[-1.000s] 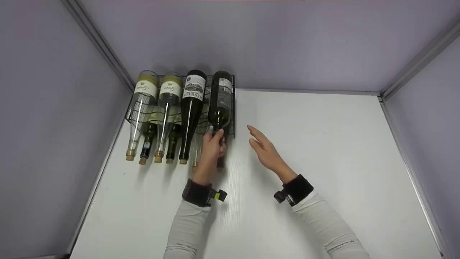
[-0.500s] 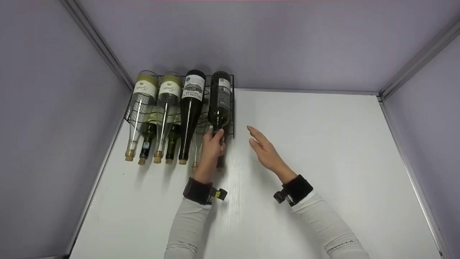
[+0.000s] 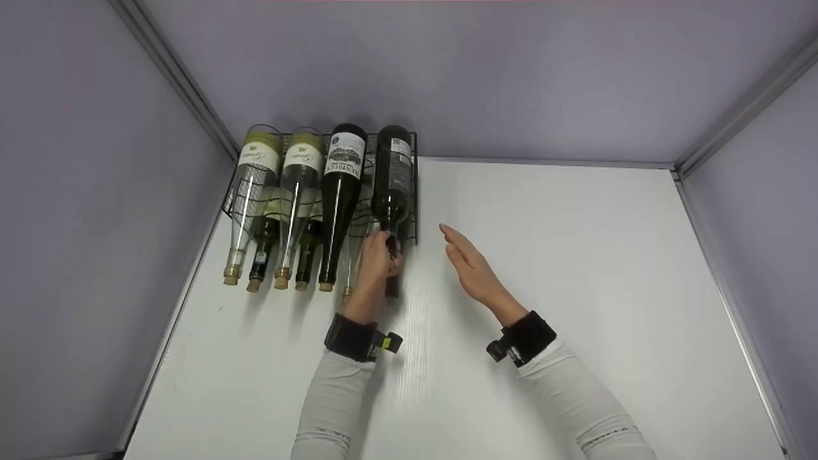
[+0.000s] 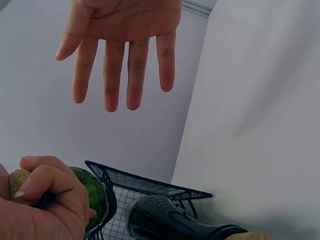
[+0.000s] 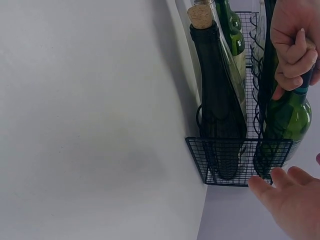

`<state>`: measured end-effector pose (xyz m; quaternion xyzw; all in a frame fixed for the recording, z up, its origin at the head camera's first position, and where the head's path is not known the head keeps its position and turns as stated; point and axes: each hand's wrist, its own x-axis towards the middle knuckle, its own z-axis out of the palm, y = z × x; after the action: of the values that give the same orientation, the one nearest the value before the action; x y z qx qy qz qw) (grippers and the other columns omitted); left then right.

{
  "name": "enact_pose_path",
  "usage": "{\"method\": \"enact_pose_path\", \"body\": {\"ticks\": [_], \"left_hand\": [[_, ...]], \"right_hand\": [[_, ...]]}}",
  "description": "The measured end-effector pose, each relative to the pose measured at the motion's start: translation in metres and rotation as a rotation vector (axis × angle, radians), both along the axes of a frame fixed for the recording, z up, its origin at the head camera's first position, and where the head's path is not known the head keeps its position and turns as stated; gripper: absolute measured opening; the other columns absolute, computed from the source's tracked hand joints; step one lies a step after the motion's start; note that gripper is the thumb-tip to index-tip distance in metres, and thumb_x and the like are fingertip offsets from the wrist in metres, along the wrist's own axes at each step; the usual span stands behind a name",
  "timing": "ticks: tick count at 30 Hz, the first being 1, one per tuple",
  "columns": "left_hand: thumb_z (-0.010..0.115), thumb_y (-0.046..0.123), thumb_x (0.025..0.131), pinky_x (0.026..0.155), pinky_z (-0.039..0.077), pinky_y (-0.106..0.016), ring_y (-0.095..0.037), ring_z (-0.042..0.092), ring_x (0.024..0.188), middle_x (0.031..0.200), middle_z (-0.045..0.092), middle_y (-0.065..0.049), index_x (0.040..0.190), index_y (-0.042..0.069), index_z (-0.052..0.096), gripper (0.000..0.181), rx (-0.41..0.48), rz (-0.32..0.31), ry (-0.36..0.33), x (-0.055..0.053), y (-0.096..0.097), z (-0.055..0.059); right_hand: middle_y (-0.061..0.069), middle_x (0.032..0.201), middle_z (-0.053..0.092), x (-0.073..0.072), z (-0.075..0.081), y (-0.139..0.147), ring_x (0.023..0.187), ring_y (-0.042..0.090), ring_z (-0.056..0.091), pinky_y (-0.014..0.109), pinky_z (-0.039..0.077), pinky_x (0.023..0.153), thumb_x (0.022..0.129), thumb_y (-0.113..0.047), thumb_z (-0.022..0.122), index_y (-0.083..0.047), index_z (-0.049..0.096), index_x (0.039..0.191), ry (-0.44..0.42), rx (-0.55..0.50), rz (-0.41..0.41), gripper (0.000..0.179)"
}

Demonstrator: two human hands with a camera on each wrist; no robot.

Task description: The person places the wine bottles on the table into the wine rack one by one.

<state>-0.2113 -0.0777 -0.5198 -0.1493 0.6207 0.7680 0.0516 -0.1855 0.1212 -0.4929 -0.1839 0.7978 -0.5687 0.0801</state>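
My left hand (image 3: 376, 259) grips the neck of a dark green wine bottle (image 3: 391, 172), which lies at the right end of the upper tier of a black wire wine rack (image 3: 416, 191). In the left wrist view, curled fingers (image 4: 52, 182) wrap the neck just below its cork (image 4: 19, 186). My right hand (image 3: 474, 268) hovers to the right of the rack, fingers straight, touching nothing. Beneath the gripped bottle, a lower dark bottle (image 5: 215, 90) rests in the rack, its cork pointing out, as the right wrist view shows.
Left of the gripped bottle, the upper tier carries a dark bottle with a white label (image 3: 345, 156) and two clear bottles (image 3: 300, 172). Several corked bottles lie on the lower tier. The rack stands on a white table (image 3: 575, 255) against the grey back wall (image 3: 543, 83).
My left thumb and fingers have shifted on the bottle's neck, and more of the neck shows. The right hand's thumb has drawn slightly nearer its fingers. The bottle stays in the rack.
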Motion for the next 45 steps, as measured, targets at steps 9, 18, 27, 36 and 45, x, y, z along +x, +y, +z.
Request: {"method": "enact_pose_path", "body": {"ticks": [9, 18, 27, 36, 45], "left_hand": [[0.038, 0.015, 0.103, 0.039, 0.031, -0.019, -0.008, 0.04, 0.046, 0.076, 0.048, -0.006, 0.127, 0.001, 0.045, 0.029, -0.076, -0.039, 0.045, 0.001, -0.002, 0.0], [0.049, 0.016, 0.102, 0.046, 0.039, -0.022, -0.01, 0.045, 0.05, 0.08, 0.052, -0.005, 0.142, 0.002, 0.041, 0.044, -0.239, 0.035, 0.057, 0.003, 0.002, 0.001], [0.054, 0.025, 0.1, 0.108, 0.034, -0.048, -0.035, 0.038, 0.136, 0.15, 0.038, -0.02, 0.149, 0.001, 0.035, 0.059, -0.577, 0.05, 0.037, 0.005, 0.005, 0.002], [0.058, 0.021, 0.098, 0.105, 0.038, -0.047, -0.036, 0.044, 0.131, 0.146, 0.044, -0.021, 0.145, -0.002, 0.041, 0.056, -0.805, 0.064, 0.169, 0.009, 0.008, 0.003], [0.063, 0.015, 0.095, 0.091, 0.048, -0.05, -0.04, 0.052, 0.121, 0.137, 0.05, -0.024, 0.141, -0.003, 0.046, 0.052, -0.95, 0.1, 0.261, 0.009, 0.012, 0.001]], "right_hand": [[0.021, 0.156, 0.028, -0.012, -0.027, 0.003, 0.142, 0.034, 0.028, 0.046, 0.022, 0.115, 0.109, -0.015, 0.032, 0.003, 0.028, 0.152, 0.013, 0.003, -0.021, 0.046], [0.012, 0.157, 0.03, -0.019, -0.045, 0.009, 0.145, 0.024, 0.023, 0.042, 0.019, 0.116, 0.109, -0.028, 0.035, -0.007, 0.031, 0.154, 0.061, 0.031, -0.042, 0.049], [0.016, 0.157, 0.028, -0.02, -0.045, 0.01, 0.146, 0.026, 0.021, 0.044, 0.017, 0.117, 0.109, -0.028, 0.034, -0.007, 0.031, 0.154, 0.101, 0.054, -0.031, 0.05], [0.013, 0.158, 0.027, -0.019, -0.042, 0.012, 0.146, 0.025, 0.02, 0.045, 0.018, 0.116, 0.109, -0.03, 0.035, -0.009, 0.03, 0.154, 0.102, 0.096, -0.032, 0.05], [0.012, 0.16, 0.023, -0.02, -0.044, 0.019, 0.147, 0.027, 0.018, 0.05, 0.017, 0.116, 0.107, -0.034, 0.039, -0.013, 0.03, 0.155, 0.141, 0.173, -0.034, 0.053]]}}
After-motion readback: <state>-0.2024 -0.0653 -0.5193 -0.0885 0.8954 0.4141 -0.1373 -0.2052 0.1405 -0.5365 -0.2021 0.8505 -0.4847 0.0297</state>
